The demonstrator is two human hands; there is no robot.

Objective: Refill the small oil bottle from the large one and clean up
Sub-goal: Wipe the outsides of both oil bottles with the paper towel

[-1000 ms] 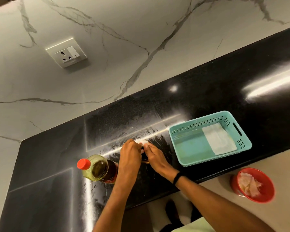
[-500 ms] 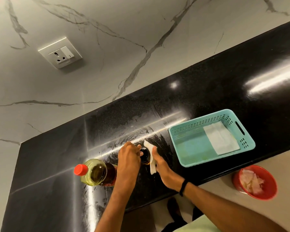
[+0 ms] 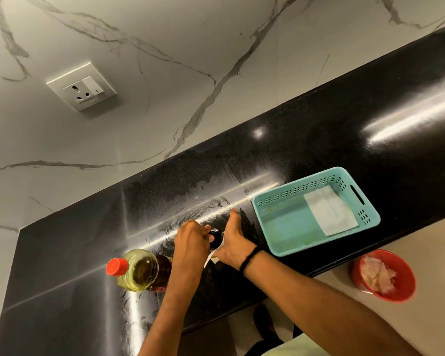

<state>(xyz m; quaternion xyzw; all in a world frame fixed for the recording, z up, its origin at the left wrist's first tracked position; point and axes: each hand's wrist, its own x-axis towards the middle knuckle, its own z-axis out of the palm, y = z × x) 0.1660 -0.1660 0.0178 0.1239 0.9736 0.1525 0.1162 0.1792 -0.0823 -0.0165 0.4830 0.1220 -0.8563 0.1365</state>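
Between the fingers of the two hands, on the glossy black stone countertop [image 3: 319, 140], stands the small dark oil bottle [image 3: 215, 237], seen from above so that little more than its dark round top shows. The left hand [image 3: 192, 244] is curled closed around the bottle's near-left side, fingertips touching the top. The right hand [image 3: 233, 244] lies flat against the bottle's right side, fingers extended and pressing a small white paper tissue [image 3: 211, 256] to it; only a strip of the tissue shows below the palm. Whether the cap is fully tightened cannot be told.

Just left of the left hand's knuckles stands the large clear plastic oil bottle with a red screw cap [image 3: 139, 269], upright, capped, and part-filled with yellow oil. To the right of the right hand's fingertips, near but not touching, sits the turquoise perforated plastic basket [image 3: 267, 201], holding one folded white paper napkin [image 3: 329, 211]. Well beyond the right wrist, below the counter edge, a round red plastic bin [image 3: 406, 286] contains crumpled white paper.

Progress, as a judgement: the large bottle's cap being on suggests that pouring is complete and the wiping of the small bottle is in hand. Smears on the countertop ahead of the fingers suggest that surface wiping, disposal of the tissue, and stowing the bottles remain.
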